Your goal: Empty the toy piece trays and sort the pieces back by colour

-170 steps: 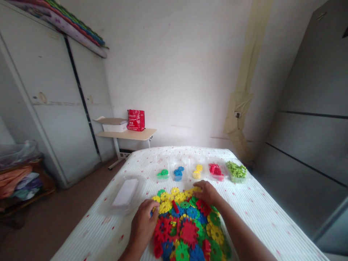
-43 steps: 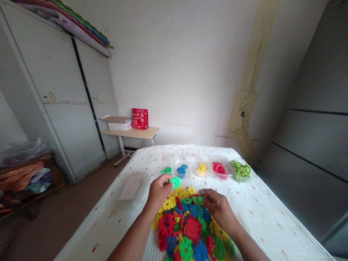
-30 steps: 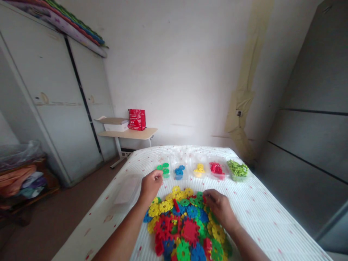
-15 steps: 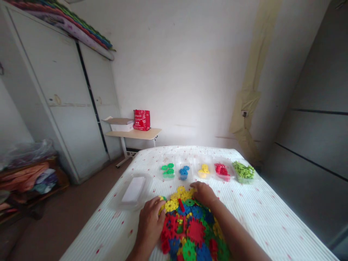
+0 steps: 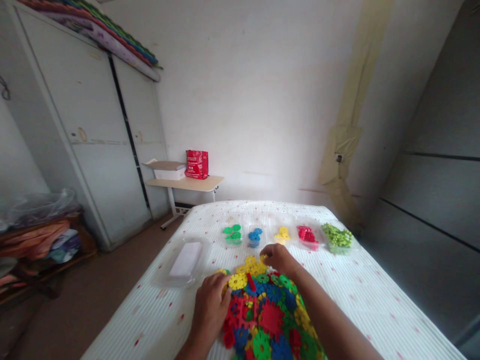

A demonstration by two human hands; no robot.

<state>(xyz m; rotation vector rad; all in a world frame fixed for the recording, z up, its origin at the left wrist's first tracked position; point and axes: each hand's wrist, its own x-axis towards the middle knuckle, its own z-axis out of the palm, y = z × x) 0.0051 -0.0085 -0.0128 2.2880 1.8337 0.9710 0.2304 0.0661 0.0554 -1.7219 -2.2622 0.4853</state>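
Note:
A large pile of flat toothed plastic pieces in red, blue, green and yellow [image 5: 272, 319] lies at the near edge of the table. My left hand [image 5: 212, 302] rests at the pile's left side, fingers curled against yellow pieces; what it grips, if anything, is hidden. At the far edge of the pile, my right hand [image 5: 278, 257] pinches a yellow piece [image 5: 263, 259]. Beyond the hands stand clear trays with green pieces [image 5: 233, 234], blue pieces [image 5: 255, 237], yellow pieces [image 5: 282, 233], red pieces [image 5: 306, 235] and light green pieces [image 5: 337, 236].
A clear container with a white block [image 5: 185, 260] sits on the left of the patterned tablecloth [image 5: 367, 300]. Behind, a small desk [image 5: 198, 183] holds a red bag [image 5: 197, 164] and a white box [image 5: 169, 172]. Clothes [image 5: 37, 240] lie on a shelf at far left.
My right hand has lifted slightly and moved a little away from the pile, with a yellow piece now at its fingertips. The left hand has barely moved. The view has shifted slightly.

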